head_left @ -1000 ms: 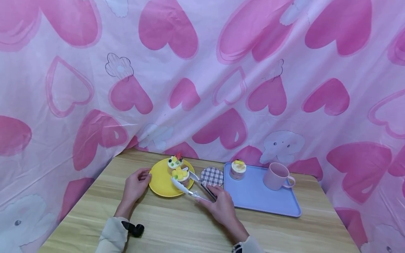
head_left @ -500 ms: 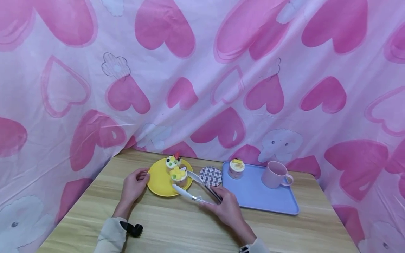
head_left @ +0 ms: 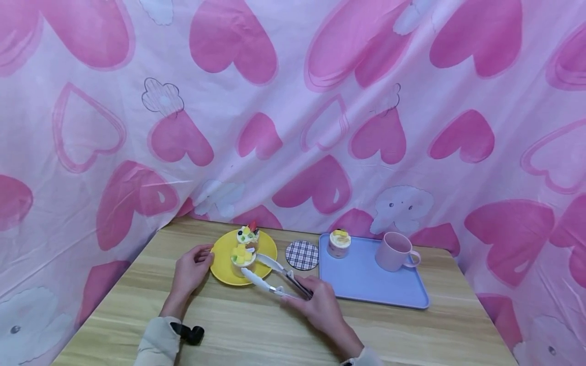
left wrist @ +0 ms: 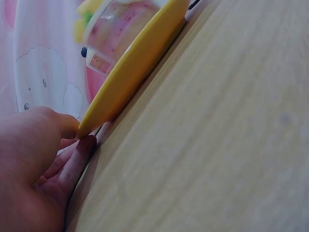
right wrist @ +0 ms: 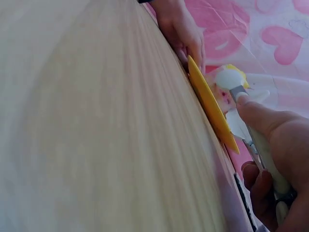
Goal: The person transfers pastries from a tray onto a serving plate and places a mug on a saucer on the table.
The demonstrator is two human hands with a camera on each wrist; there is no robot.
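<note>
My left hand [head_left: 191,269] pinches the left rim of a yellow plate [head_left: 222,264], thumb above and a finger below in the left wrist view. On the plate stand two dessert cups: a mango-topped cup [head_left: 243,255] in front and a strawberry-topped cup [head_left: 247,235] behind it. My right hand [head_left: 322,307] grips a pair of tongs [head_left: 279,290] by the handles. The tongs' white tips are spread apart at the right side of the mango cup, one tip near its front and the other near its back.
A plaid round coaster [head_left: 302,255] lies between the plate and a blue tray [head_left: 375,290]. The tray bears a third dessert cup [head_left: 339,245] and a pink mug [head_left: 394,252]. A heart-patterned pink cloth [head_left: 293,127] hangs behind the wooden table [head_left: 238,330].
The mango cup has shifted left on the plate, and the tongs now sit at its right side with tips spread. The left hand stays at the plate's rim.
</note>
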